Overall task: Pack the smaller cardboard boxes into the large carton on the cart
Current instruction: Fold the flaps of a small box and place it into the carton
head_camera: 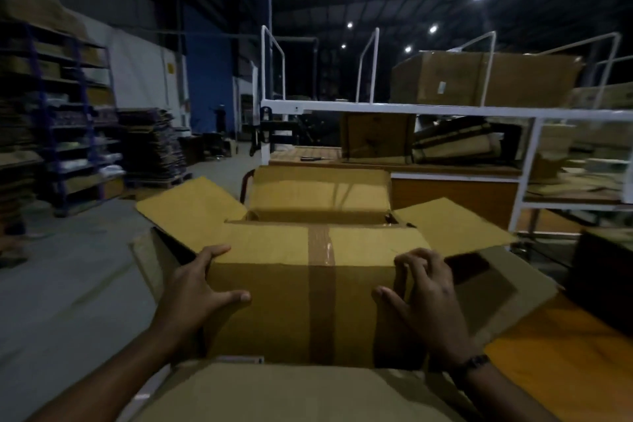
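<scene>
A smaller cardboard box (274, 291), sealed with brown tape down its middle, sits partly down inside the large open carton (191, 202), whose flaps spread left, right, far and near. My left hand (198, 291) grips the box's left side, fingers over the top edge. My right hand (428, 295) holds its right side, thumb on the front face. The carton's far flap (318, 188) stands upright behind the box. The cart under the carton is hidden.
A white metal rack (411, 110) with cartons and a wooden table stands right ahead. An orange surface (565, 363) lies at my right. Blue shelving (68, 113) and stacked flat cardboard (150, 144) line the left, with bare concrete floor between.
</scene>
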